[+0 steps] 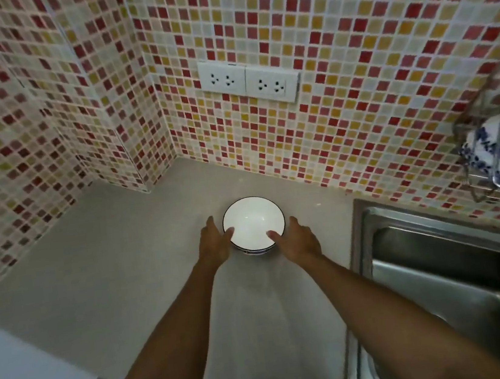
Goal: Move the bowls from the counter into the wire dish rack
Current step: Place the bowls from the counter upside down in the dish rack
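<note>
Both hands on one white bowl (253, 222) with a thin dark rim, upright on the grey counter (108, 255), between the two palms. Left hand (214, 243) cups the left wall, thumb hooked over the rim onto the inside; right hand (299, 238) cups the right wall, thumb likewise laid over the rim. So a two-handed clamp closed on the bowl; whether it has left the counter yet, cannot tell. A second rim line shows just under the near edge of the grip, possibly another bowl nested below, not sure. Wire dish rack (496, 137) hangs off to the right of the grip and higher than it, well apart, already holding a blue-patterned dish (492, 154). Sink (442, 259) sits to the right of the right hand, between grip and rack. Likely risks: glazed walls look slick, and the hold is mostly thumbs plus palm pressure, so the bowl could slide out during the lift. If there is a lower bowl, it may stick, ride up, then drop on the counter. The carry probably crosses over the sink, so a slip there means a hard fall onto steel. At the rack, the rim could knock the wires or the dish already in it if brought in too low or tilted.
</note>
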Motion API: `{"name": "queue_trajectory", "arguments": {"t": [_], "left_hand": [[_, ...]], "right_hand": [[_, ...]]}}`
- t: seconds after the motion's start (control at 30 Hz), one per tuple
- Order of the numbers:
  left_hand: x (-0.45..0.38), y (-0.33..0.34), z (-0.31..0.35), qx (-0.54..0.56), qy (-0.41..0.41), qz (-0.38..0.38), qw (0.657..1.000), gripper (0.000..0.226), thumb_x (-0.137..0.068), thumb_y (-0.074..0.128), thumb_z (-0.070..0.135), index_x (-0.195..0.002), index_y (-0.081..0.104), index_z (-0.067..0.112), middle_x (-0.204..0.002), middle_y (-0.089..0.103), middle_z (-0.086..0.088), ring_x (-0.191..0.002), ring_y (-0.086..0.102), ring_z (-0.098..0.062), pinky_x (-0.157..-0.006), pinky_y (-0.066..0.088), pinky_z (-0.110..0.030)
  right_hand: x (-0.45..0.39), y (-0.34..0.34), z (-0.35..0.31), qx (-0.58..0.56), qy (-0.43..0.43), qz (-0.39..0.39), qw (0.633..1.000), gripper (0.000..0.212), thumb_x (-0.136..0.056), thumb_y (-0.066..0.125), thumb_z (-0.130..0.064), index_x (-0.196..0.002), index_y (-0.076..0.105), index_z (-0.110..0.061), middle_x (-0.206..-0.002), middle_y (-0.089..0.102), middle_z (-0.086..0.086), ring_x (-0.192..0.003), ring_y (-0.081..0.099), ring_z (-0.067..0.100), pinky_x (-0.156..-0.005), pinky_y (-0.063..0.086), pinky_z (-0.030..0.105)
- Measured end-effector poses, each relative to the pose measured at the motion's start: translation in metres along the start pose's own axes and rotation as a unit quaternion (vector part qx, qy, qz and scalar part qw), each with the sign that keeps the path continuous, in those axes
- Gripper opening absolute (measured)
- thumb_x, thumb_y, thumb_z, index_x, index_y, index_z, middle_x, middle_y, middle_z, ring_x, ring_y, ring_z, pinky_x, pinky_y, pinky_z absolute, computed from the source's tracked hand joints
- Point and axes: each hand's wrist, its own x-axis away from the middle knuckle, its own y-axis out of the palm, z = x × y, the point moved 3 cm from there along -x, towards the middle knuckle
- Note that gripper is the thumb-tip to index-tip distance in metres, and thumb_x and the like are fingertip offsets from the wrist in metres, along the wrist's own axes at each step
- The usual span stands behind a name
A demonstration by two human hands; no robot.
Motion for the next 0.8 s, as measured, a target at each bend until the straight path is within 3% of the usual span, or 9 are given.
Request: {"name": "queue_trajectory", "arguments": {"t": [0.2,0.37,0.43,0.5,0.53,0.6,0.67,0.73,0.8], "left_hand": [[-0.012,0.015,-0.013,0.070,-0.058,-0.061,0.994,0.057,-0.082,0.057,0.026,-0.133,0.045,0.005,-0.131,0.057,-0.020,-0.120,0.053,-0.033,-0.097,0.042,-0.036],[-0.010,0.030,-0.009,0.128,-0.060,-0.082,0.987,0.069,-0.066,0.046,0.026,-0.132,0.046,0.003,-0.132,0.055,-0.020,-0.120,0.052,-0.035,-0.101,0.045,-0.042],[0.001,0.034,-0.004,0.129,-0.064,-0.095,0.985,0.076,-0.059,0.042,0.027,-0.132,0.045,0.005,-0.132,0.055,-0.018,-0.120,0.052,-0.034,-0.100,0.045,-0.040],[0.018,0.040,0.005,0.139,-0.070,-0.104,0.982,0.076,-0.058,0.040,0.026,-0.132,0.042,0.007,-0.128,0.055,-0.015,-0.118,0.051,-0.034,-0.095,0.044,-0.036],[0.028,0.043,0.010,0.149,-0.071,-0.107,0.980,0.074,-0.058,0.041,0.026,-0.130,0.041,0.007,-0.125,0.055,-0.013,-0.114,0.052,-0.033,-0.092,0.044,-0.035],[0.044,0.051,0.019,0.193,-0.074,-0.113,0.972,0.067,-0.058,0.045,0.025,-0.123,0.041,0.009,-0.123,0.055,-0.013,-0.106,0.053,-0.031,-0.093,0.048,-0.040],[0.063,0.060,0.029,0.245,-0.077,-0.127,0.958,0.056,-0.062,0.053,0.022,-0.115,0.040,0.012,-0.125,0.053,-0.015,-0.103,0.054,-0.030,-0.095,0.050,-0.050],[0.085,0.068,0.043,0.277,-0.075,-0.149,0.946,0.043,-0.077,0.059,0.017,-0.113,0.036,0.013,-0.122,0.049,-0.012,-0.102,0.054,-0.030,-0.086,0.055,-0.047],[0.108,0.077,0.060,0.303,-0.071,-0.171,0.935,0.036,-0.087,0.057,0.017,-0.115,0.033,0.015,-0.119,0.048,-0.008,-0.102,0.055,-0.029,-0.073,0.056,-0.039]], "right_hand": [[-0.013,0.019,-0.002,-0.076,0.057,-0.040,0.995,0.055,-0.089,0.057,-0.027,-0.137,0.040,-0.007,-0.136,0.053,0.018,-0.122,0.051,0.036,-0.095,0.043,0.035],[-0.012,0.021,0.010,-0.179,0.081,-0.017,0.980,0.047,-0.085,0.053,-0.016,-0.131,0.047,-0.009,-0.130,0.056,0.017,-0.116,0.055,0.036,-0.094,0.051,0.044],[-0.001,0.013,0.018,-0.183,0.073,0.005,0.980,0.043,-0.087,0.052,-0.013,-0.129,0.049,-0.007,-0.126,0.059,0.013,-0.109,0.058,0.032,-0.088,0.054,0.032],[0.014,0.004,0.031,-0.190,0.070,0.020,0.979,0.040,-0.089,0.049,-0.009,-0.129,0.048,-0.005,-0.118,0.057,0.005,-0.096,0.057,0.027,-0.066,0.051,0.010],[0.022,-0.002,0.038,-0.194,0.065,0.028,0.978,0.041,-0.090,0.049,-0.008,-0.131,0.048,-0.005,-0.118,0.057,0.006,-0.098,0.057,0.027,-0.066,0.049,0.008],[0.037,-0.014,0.052,-0.197,0.056,0.060,0.977,0.044,-0.088,0.050,-0.010,-0.132,0.049,-0.008,-0.128,0.059,0.012,-0.112,0.056,0.031,-0.086,0.049,0.022],[0.055,-0.027,0.067,-0.215,0.049,0.086,0.972,0.046,-0.086,0.050,-0.009,-0.132,0.050,-0.010,-0.130,0.060,0.012,-0.115,0.055,0.031,-0.086,0.046,0.026],[0.075,-0.040,0.080,-0.235,0.042,0.108,0.965,0.046,-0.085,0.050,-0.007,-0.131,0.051,-0.010,-0.127,0.061,0.011,-0.115,0.056,0.031,-0.086,0.044,0.024],[0.093,-0.051,0.097,-0.269,0.035,0.128,0.954,0.046,-0.084,0.051,-0.008,-0.130,0.053,-0.012,-0.124,0.062,0.012,-0.114,0.057,0.033,-0.092,0.052,0.041]]}}
